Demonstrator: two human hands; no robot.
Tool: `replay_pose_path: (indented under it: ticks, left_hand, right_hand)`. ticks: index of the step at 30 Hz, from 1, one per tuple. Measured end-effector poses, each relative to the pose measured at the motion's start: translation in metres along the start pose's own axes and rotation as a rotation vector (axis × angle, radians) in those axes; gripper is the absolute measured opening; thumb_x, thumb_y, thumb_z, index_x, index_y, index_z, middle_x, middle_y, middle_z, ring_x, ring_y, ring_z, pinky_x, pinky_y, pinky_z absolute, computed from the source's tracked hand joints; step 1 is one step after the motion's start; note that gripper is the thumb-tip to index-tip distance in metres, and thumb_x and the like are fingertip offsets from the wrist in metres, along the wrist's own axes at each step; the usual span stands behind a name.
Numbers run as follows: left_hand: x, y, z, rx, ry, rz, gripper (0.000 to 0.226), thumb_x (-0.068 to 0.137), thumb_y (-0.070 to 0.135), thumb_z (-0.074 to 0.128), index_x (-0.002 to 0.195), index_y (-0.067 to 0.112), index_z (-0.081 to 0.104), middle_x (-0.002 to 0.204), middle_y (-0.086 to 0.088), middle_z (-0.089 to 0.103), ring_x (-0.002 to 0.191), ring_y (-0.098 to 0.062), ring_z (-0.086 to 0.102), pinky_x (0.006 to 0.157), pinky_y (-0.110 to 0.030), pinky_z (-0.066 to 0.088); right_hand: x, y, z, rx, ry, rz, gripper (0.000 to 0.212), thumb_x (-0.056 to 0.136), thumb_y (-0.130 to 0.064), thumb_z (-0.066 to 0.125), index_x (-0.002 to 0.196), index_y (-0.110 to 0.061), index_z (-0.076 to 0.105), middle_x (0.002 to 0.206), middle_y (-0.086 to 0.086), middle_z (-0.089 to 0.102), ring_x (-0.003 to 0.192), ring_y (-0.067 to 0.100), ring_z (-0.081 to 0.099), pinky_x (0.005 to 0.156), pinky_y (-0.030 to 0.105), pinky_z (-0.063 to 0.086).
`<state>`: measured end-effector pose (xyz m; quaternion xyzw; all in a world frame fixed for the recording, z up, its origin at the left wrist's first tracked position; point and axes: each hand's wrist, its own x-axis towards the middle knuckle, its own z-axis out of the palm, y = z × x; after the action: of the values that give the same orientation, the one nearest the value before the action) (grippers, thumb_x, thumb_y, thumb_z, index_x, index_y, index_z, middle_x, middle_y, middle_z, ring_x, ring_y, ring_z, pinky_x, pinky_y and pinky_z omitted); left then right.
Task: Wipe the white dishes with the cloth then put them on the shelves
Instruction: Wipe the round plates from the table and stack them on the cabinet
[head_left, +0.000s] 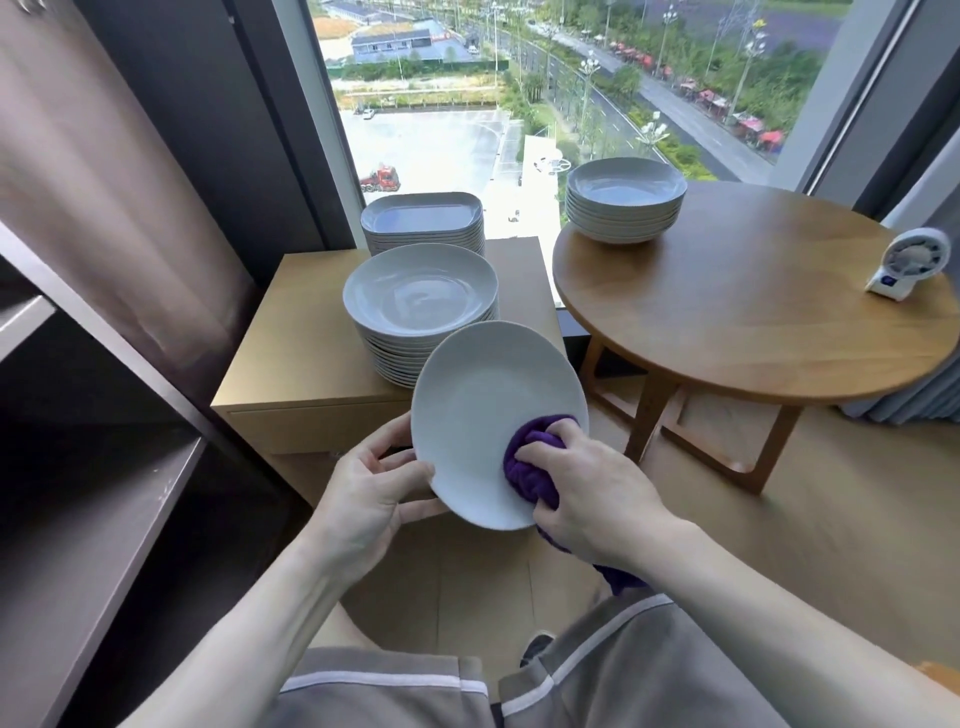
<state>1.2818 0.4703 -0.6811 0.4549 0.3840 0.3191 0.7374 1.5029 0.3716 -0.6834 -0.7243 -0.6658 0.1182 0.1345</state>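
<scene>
White dish (478, 410) held tilted in front of the wooden cabinet (291, 358), as I saw it
The left hand (366, 493) gripped its left rim; the right hand (587, 493) clenched the purple cloth (527, 470) against its lower face

I see a plain white plate (483, 410) in the middle of the frame. The cloth (527, 470) on it is deep purple. The stacked dishes (415, 299) above are white too. The cabinet (291, 353) is pale yellow wood, the round table (753, 312) at right warm brown. The shorts (623, 675) at the bottom are grey with white stripes.
</scene>
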Motion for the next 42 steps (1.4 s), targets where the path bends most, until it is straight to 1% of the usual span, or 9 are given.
replay_pose_path:
  ticks: [5,9,12,16,23,26,32,38,42]
  left_hand:
    - [-0.001,-0.003,0.004,-0.031,-0.068,-0.037,0.060,0.078,0.007,0.081,0.134,0.024,0.069,0.122,-0.024,0.073,0.106,-0.038,0.075,0.077,-0.044,0.064]
    - [-0.004,-0.010,0.012,-0.023,-0.167,-0.108,0.067,0.082,0.006,0.080,0.145,0.020,0.060,0.127,-0.027,0.070,0.109,-0.039,0.073,0.083,-0.048,0.063]
    - [-0.008,-0.017,0.022,0.034,-0.207,-0.129,0.060,0.086,0.007,0.074,0.143,0.023,0.062,0.125,-0.027,0.070,0.105,-0.035,0.073,0.081,-0.046,0.062]
    - [-0.010,-0.019,0.027,0.057,-0.179,-0.129,0.061,0.084,0.010,0.075,0.142,0.024,0.063,0.123,-0.025,0.072,0.102,-0.035,0.071,0.080,-0.046,0.062]
    - [-0.010,-0.015,0.020,0.077,-0.126,-0.106,0.081,0.066,0.023,0.089,0.142,0.023,0.061,0.117,-0.021,0.076,0.089,-0.028,0.075,0.075,-0.044,0.063]
    - [-0.007,-0.009,0.014,0.037,-0.088,-0.084,0.077,0.070,0.016,0.088,0.142,0.024,0.060,0.118,-0.021,0.075,0.091,-0.028,0.077,0.074,-0.043,0.063]
    - [0.000,0.003,-0.001,-0.019,-0.047,-0.011,0.056,0.079,0.005,0.077,0.129,0.030,0.072,0.122,-0.020,0.074,0.102,-0.035,0.076,0.077,-0.044,0.064]
    - [-0.002,-0.012,0.011,0.001,-0.118,-0.063,0.058,0.083,0.006,0.077,0.137,0.025,0.067,0.122,-0.023,0.073,0.103,-0.034,0.076,0.079,-0.044,0.063]
    - [-0.005,-0.019,0.018,0.008,-0.125,-0.092,0.067,0.073,0.015,0.086,0.136,0.027,0.067,0.120,-0.022,0.075,0.098,-0.031,0.076,0.077,-0.044,0.063]
  right_hand:
    - [-0.009,-0.021,0.008,0.033,-0.053,-0.205,0.062,0.087,-0.042,0.070,0.143,-0.041,0.043,0.146,-0.009,0.039,0.124,0.021,0.051,0.099,0.031,0.049]
    - [-0.004,-0.017,-0.007,0.148,0.036,-0.283,0.053,0.089,-0.041,0.069,0.139,-0.035,0.053,0.146,-0.005,0.044,0.125,0.021,0.050,0.098,0.033,0.050]
    - [0.002,-0.009,-0.015,0.216,0.166,-0.222,0.053,0.084,-0.032,0.072,0.135,-0.029,0.060,0.143,-0.001,0.048,0.120,0.024,0.054,0.093,0.038,0.052]
    - [0.008,0.001,-0.016,0.170,0.241,-0.100,0.057,0.084,-0.034,0.071,0.139,-0.032,0.056,0.145,-0.003,0.046,0.120,0.024,0.053,0.092,0.038,0.052]
    - [0.011,0.013,-0.015,0.061,0.205,0.044,0.059,0.086,-0.038,0.069,0.143,-0.032,0.052,0.143,0.001,0.045,0.123,0.028,0.049,0.097,0.039,0.049]
    - [0.012,0.015,-0.014,0.052,0.174,0.084,0.060,0.086,-0.038,0.068,0.144,-0.032,0.050,0.142,0.001,0.043,0.124,0.028,0.049,0.095,0.039,0.051]
    - [0.000,-0.006,0.002,0.025,0.094,-0.040,0.060,0.087,-0.039,0.068,0.144,-0.034,0.048,0.143,-0.003,0.041,0.119,0.023,0.054,0.095,0.033,0.052]
    - [-0.001,-0.019,0.006,0.064,0.126,-0.162,0.058,0.085,-0.037,0.070,0.139,-0.034,0.050,0.143,-0.003,0.043,0.118,0.022,0.053,0.091,0.035,0.054]
    - [0.005,-0.007,-0.002,0.047,0.180,-0.079,0.060,0.085,-0.036,0.072,0.141,-0.031,0.052,0.143,0.001,0.045,0.118,0.024,0.054,0.092,0.035,0.052]
